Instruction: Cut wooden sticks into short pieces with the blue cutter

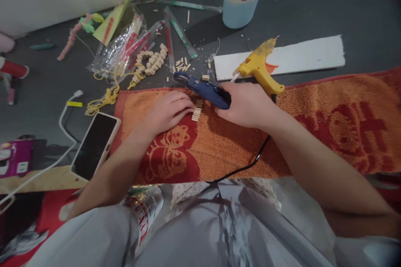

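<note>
mid-frame, pliers (205,90) clamped in the right hand (246,104) could slip and scatter sticks (196,114) at the left hand (171,110), fingers together.

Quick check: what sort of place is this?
Probably a craft workspace: a yellow glue gun, a blue hand tool in the right hand, and small pale sticks on an orange towel.

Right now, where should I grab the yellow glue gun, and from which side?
By its handle, probably from the right, near side. The glue gun lies with that handle slanting toward you and rightward, while its nozzle points away from you, so your fingers should stay clear of the tip. Your right hand holds the blue tool, so free it first.
</note>
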{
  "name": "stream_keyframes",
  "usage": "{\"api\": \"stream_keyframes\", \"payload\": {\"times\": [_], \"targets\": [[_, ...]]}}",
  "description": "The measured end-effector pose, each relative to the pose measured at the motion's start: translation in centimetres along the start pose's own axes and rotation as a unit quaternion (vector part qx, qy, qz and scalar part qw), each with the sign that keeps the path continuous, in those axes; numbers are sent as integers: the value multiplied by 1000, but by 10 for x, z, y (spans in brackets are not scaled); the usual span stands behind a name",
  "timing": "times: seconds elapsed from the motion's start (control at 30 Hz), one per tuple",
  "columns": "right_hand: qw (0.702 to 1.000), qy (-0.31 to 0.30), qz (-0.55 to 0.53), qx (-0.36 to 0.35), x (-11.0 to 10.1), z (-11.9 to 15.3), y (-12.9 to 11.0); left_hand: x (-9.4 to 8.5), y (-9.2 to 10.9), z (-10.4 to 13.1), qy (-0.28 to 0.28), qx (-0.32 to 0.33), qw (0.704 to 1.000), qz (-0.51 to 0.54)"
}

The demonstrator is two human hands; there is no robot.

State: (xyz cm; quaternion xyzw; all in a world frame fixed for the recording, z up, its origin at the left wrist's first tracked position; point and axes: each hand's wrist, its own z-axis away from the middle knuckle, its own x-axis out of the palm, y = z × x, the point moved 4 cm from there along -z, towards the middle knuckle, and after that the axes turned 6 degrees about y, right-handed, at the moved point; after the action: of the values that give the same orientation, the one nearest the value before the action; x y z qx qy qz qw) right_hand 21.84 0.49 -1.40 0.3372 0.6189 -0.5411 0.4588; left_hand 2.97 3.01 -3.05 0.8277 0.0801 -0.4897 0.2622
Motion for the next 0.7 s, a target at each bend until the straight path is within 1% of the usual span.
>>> {"api": "stream_keyframes", "payload": {"times": [0.23,0.47,0.7], "targets": [[1000,9,-2,-11,-1,1,-1,0,1,-1,-2,23,999,-33],[1000,10,2,-12,0,1,0,0,2,-1,-19,16,999,-37],[1000,9,7,-8,1,0,1,0,2,-2,-15,16,999,-46]]}}
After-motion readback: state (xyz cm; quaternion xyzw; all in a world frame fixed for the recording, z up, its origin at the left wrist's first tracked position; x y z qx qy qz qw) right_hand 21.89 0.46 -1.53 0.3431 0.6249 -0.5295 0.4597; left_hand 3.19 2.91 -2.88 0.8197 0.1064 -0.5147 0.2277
